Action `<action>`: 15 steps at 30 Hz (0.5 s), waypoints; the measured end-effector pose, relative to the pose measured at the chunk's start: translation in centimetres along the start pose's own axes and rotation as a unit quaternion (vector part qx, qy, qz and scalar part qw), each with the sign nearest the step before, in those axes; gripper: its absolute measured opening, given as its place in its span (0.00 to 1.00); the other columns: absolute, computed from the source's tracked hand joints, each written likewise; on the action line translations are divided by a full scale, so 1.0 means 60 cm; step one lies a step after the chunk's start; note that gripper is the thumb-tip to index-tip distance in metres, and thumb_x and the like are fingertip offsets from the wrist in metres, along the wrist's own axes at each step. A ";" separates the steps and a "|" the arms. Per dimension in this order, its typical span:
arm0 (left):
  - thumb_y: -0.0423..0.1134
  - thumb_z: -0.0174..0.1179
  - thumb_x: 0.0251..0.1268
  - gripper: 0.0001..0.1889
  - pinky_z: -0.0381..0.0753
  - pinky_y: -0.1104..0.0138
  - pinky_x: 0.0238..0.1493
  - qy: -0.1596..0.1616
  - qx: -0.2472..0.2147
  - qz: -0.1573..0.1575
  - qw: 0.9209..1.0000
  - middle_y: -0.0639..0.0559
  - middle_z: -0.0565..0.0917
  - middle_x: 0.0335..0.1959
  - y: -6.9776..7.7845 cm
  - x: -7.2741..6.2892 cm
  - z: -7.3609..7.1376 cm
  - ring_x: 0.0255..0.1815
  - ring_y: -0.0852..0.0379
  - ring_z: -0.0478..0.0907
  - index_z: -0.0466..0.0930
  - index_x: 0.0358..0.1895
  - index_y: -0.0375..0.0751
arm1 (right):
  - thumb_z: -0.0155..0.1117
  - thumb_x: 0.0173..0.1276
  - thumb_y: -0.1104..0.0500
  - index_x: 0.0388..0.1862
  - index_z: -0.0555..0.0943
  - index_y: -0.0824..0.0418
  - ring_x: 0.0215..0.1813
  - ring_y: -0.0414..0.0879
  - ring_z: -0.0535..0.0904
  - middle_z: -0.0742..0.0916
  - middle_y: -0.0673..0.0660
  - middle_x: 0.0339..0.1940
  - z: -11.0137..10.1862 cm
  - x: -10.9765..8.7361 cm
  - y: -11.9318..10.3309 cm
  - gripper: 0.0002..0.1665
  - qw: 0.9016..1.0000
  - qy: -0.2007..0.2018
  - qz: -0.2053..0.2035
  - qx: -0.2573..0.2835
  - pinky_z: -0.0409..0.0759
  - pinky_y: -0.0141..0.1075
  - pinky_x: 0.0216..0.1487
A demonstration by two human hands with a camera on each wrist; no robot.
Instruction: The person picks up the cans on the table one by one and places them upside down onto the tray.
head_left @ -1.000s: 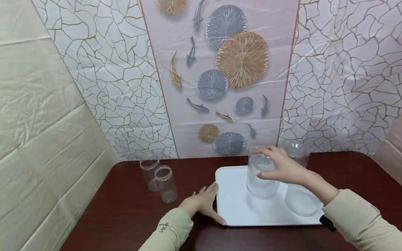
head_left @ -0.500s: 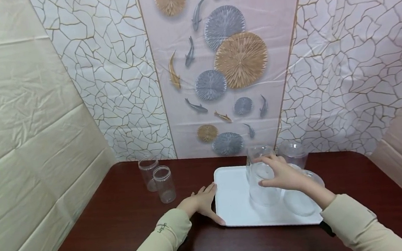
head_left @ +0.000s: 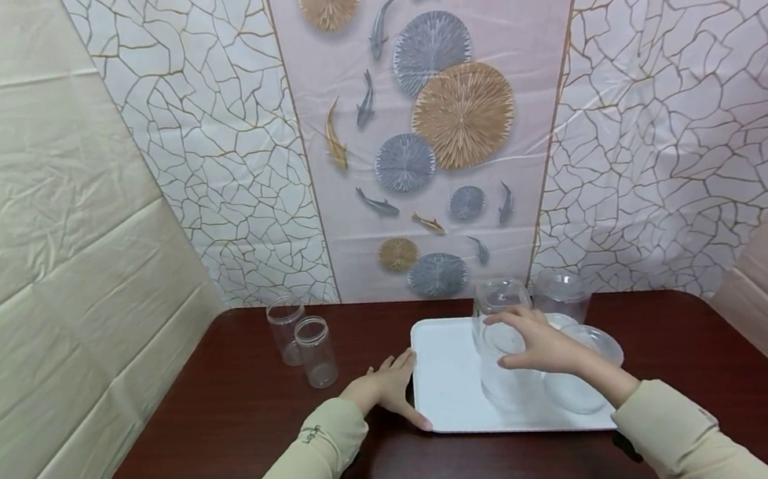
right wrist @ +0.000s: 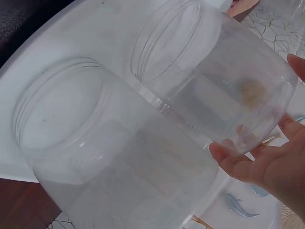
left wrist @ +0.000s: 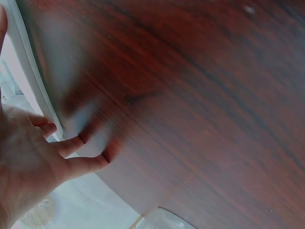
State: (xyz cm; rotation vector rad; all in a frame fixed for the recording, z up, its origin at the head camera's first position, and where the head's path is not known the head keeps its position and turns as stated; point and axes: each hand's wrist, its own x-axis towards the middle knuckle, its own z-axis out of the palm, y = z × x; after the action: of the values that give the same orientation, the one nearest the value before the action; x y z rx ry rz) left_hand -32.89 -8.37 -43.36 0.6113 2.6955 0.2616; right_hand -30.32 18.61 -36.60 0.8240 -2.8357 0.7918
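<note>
On the white tray [head_left: 446, 379], my right hand [head_left: 541, 344] grips a clear jar [right wrist: 228, 90] by its upper end, thumb on one side and fingers on the other. The jar stands upside down, its threaded mouth towards the tray in the right wrist view. Beside it is another inverted clear jar [right wrist: 119, 152], partly hidden by my forearm in the head view. My left hand [head_left: 390, 387] rests at the tray's left edge with fingers spread, the thumb at the near corner; the left wrist view shows its fingers [left wrist: 86, 164] extended beside the rim.
Two slimmer clear jars, a front one [head_left: 317, 354] and a rear one [head_left: 286, 331], stand upright on the dark red table [head_left: 188, 451] at left. More clear jars [head_left: 562, 290] stand behind the right hand. A patterned cloth [head_left: 409, 213] hangs behind the table.
My right hand has drawn the gripped jar nearer across the tray, so another clear jar shows behind it. The left hand stays at the tray's edge.
</note>
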 end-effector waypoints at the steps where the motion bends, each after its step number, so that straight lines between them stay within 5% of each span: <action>1: 0.63 0.70 0.41 0.63 0.51 0.38 0.68 -0.001 -0.001 -0.001 1.000 0.49 0.43 0.78 0.000 0.000 0.000 0.76 0.40 0.45 0.40 0.76 0.41 | 0.70 0.53 0.60 0.59 0.73 0.65 0.59 0.71 0.63 0.71 0.73 0.59 0.001 0.000 0.001 0.34 1.000 0.001 -0.001 0.000 0.66 0.65 0.52; 15: 0.64 0.70 0.41 0.64 0.52 0.38 0.68 -0.002 0.005 0.001 1.000 0.49 0.43 0.78 0.001 0.001 -0.001 0.76 0.40 0.45 0.40 0.76 0.40 | 0.72 0.51 0.59 0.58 0.74 0.63 0.62 0.75 0.61 0.71 0.76 0.59 0.008 -0.005 0.002 0.34 1.000 -0.008 0.013 -0.004 0.65 0.67 0.54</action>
State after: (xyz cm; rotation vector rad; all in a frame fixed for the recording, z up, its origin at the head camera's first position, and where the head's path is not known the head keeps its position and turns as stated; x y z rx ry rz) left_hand -32.96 -8.28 -43.34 0.6155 2.6936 0.2478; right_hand -30.09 18.62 -37.15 0.7969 -2.8668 0.7809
